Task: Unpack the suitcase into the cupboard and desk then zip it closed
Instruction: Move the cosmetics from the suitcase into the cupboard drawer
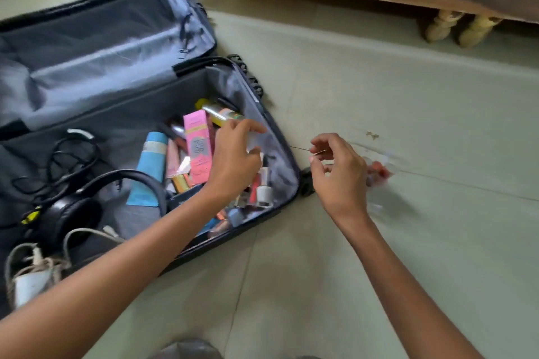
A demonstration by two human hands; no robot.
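Blurred and cut-off parts near the open suitcase (116, 131).
A blurred clear pouch (379, 172) sits behind the right hand (341, 175); the suitcase's left side is cropped.

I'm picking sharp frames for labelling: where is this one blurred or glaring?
Head view: the right hand and the clear bag it holds are motion-smeared; the suitcase lining shows pale sheen; the cosmetics are soft but readable; wide-angle bending curves the floor lines.

Both forearms are bare to the hands (233, 154) (no sleeves, rings or watch visible).
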